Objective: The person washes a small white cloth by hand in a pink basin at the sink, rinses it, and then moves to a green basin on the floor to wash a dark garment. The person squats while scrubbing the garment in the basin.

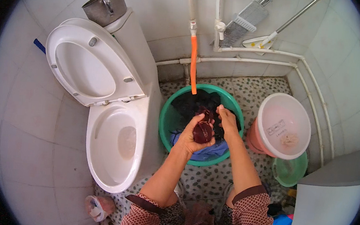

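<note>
Over a green plastic basin on the pebble-patterned floor, my left hand grips a bunched dark red cloth. My right hand is just right of the cloth, thumb and forefinger close together; whether anything thin is between them cannot be told. Black cloth fills the upper part of the basin, and blue cloth lies at its near side. An orange hose hangs from a valve, its end above the basin's far edge.
Left of the basin stands a toilet with its lid raised and a metal pot on the tank. To the right, a white basin rests on a pink bucket, near a green bowl. Mops lean by white pipes.
</note>
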`<state>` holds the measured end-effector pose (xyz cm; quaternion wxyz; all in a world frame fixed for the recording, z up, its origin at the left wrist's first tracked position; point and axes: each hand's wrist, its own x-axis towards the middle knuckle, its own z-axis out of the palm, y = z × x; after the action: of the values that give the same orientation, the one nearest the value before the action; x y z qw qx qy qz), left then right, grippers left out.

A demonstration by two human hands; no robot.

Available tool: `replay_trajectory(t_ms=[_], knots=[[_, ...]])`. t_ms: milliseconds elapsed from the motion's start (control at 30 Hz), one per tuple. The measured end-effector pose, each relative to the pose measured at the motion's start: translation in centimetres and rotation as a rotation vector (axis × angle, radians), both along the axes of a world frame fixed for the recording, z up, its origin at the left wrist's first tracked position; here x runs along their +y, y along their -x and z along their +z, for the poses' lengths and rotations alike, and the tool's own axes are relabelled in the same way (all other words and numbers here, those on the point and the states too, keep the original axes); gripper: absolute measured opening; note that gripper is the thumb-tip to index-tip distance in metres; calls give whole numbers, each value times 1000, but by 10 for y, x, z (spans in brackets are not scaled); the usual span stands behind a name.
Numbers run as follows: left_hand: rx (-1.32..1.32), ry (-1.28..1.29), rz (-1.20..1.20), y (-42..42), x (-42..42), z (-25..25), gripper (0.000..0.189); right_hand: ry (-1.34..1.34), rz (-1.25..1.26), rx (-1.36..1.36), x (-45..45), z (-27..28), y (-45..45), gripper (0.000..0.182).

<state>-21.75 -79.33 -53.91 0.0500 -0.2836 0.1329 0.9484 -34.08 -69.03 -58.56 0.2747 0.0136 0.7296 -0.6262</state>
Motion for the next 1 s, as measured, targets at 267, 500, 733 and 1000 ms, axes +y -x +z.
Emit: replay_trajectory(t_ms=[267, 500, 733, 1000], knots=[[304, -524, 139, 7, 24, -2, 30, 991, -75, -567, -13, 13, -28, 50], [64, 187, -248, 3, 22, -1, 23, 509, 133, -180, -4, 22, 6, 15], [-36, 1829, -542, 18, 35, -37, 36, -87, 269, 512, -16, -4, -4, 8], [-82, 2205, -247, 10, 46, -24, 49, -92, 186, 154, -7, 16, 3, 37]])
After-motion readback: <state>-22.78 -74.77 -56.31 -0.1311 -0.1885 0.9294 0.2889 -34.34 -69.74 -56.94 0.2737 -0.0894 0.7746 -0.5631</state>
